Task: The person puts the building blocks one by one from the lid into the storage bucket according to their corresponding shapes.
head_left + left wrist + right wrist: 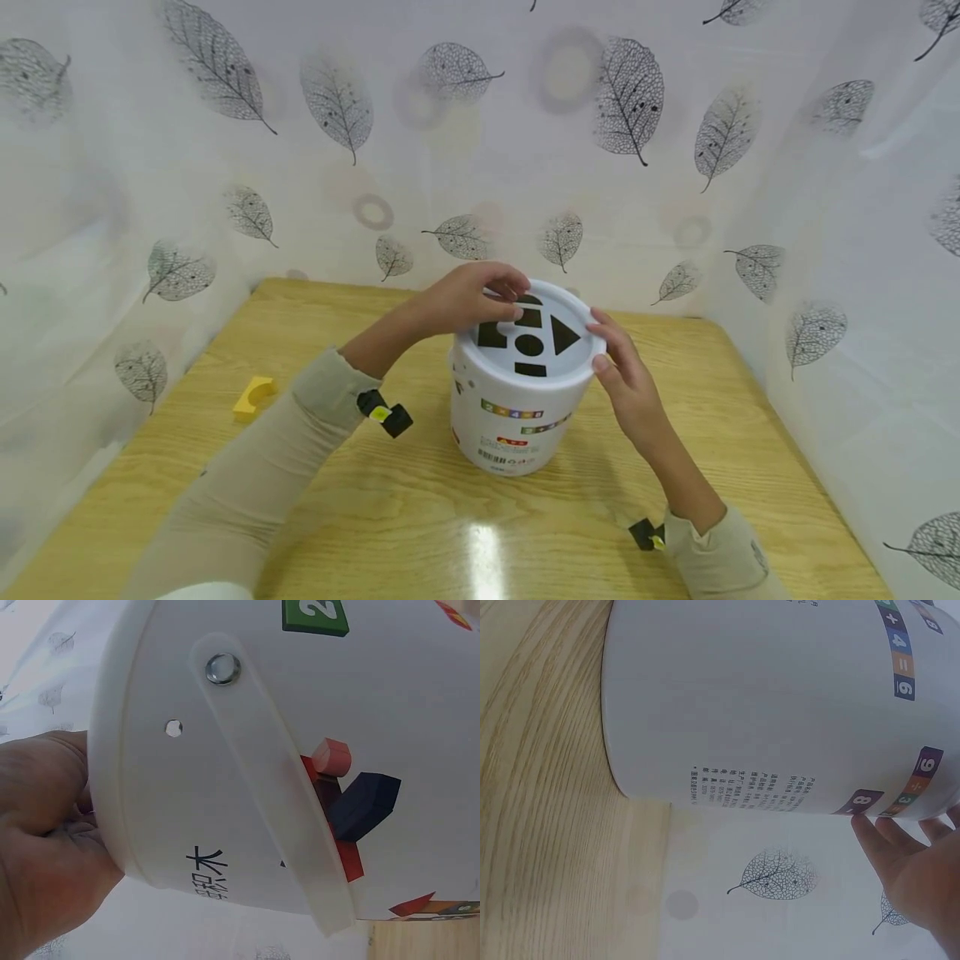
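A white bucket [517, 425] with printed sums stands upright on the table. Its white lid [573, 367] has several dark shape cut-outs, among them a triangle and a circle. Over the left part of the lid is my left hand [480, 296], fingers loosely bent and thumb tip close over the holes; no block shows between them. In the left wrist view its fingertips are hidden behind the rim. My right hand [630, 383] rests fingers and thumb against the right rim. The right wrist view shows these fingers [877, 844] fairly straight against the bucket's side.
A yellow block [255, 397] with a curved notch lies on the wooden table [375, 533] at the left. A pale strap handle [262, 772] hangs on the bucket's side. Leaf-patterned curtains [465, 167] close off the back and both sides.
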Motion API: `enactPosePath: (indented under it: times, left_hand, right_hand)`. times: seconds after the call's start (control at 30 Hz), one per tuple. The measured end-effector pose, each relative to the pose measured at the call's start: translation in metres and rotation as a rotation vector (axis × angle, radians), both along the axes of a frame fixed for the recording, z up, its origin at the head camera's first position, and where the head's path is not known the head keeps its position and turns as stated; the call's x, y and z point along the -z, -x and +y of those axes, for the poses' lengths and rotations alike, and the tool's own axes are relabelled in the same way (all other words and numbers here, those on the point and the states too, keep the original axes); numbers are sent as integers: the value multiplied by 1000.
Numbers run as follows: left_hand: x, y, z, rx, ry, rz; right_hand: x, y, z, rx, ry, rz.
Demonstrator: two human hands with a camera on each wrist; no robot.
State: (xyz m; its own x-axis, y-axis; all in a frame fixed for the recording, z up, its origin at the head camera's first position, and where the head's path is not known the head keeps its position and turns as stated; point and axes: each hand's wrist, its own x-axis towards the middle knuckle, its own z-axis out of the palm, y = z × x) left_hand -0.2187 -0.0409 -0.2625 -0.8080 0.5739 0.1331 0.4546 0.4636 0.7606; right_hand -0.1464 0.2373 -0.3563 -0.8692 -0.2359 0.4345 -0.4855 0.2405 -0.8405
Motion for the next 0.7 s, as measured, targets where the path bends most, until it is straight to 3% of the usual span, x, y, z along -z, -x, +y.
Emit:
enactPosePath:
  times: [0.23, 0.47, 0.7]
  left_hand:
    - [3, -10, -19, -29, -87, -25]
    - [11, -24, -53, -38, -224, -20]
    - [27, -41, -97, -136, -215, -14]
  right_hand:
    - [0, 0, 0, -8, -20, 18]
    - [1, -1, -1, -1, -12, 15]
    - [1, 0, -1, 1, -15, 20]
